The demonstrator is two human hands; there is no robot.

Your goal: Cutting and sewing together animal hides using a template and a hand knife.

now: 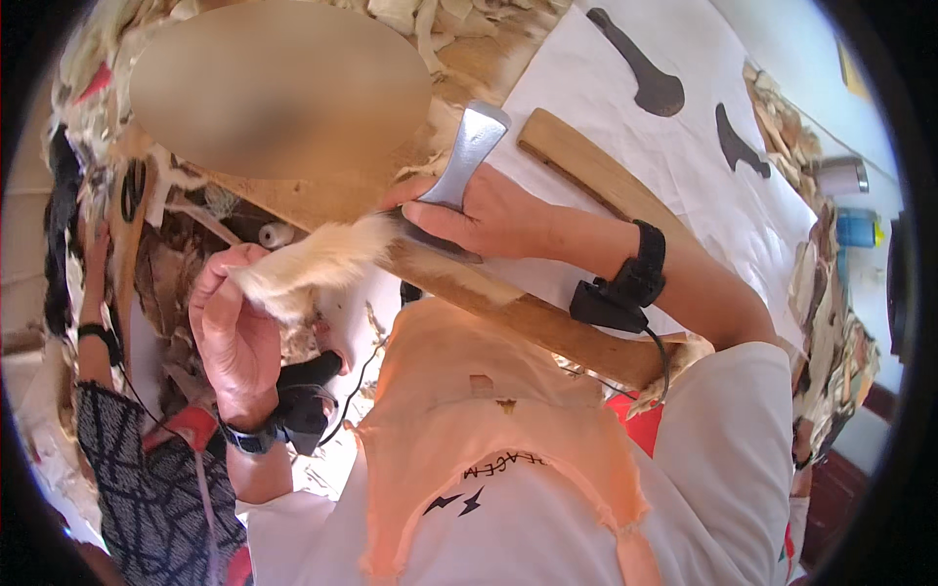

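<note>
My left hand pinches the near end of a pale tan piece of fur, fingers closed on it. The fur stretches across to my right hand, which is wrapped around a silver metal-handled knife with a flared end pointing up and away. Below that hand a dark blade shows in part, against the fur's right end and over a long wooden bar. Where exactly the edge meets the fur is hidden.
A second wooden bar lies on a white sheet with two dark axe-shaped pieces. Left are a white spool, dark-handled scissors and another person's patterned sleeve. A blue bottle stands far right.
</note>
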